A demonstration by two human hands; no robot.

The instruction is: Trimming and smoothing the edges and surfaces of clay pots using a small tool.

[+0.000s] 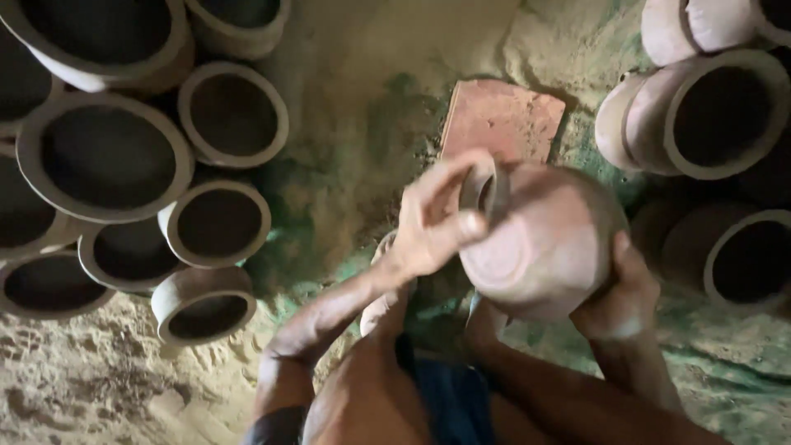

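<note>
Held a round clay pot (548, 247) tilted above the lap, mouth turned up and away toward a flat reddish tile (503, 119) on the sandy floor (99, 379). Cupped the pot's far side and base with the right hand (622, 301), fingers wrapped close. Laid the left hand (432, 218) against the rim, fingers loosely spread, thumb on the shoulder, pinching nothing. Looked formed and smooth already, the body whole; seemed to leave only rim work, though hard to tell in the blur. Crowded on the left by finished pots (218, 222), on the right by more pots (717, 111); left only a narrow strip of open ground between, around the tile
</note>
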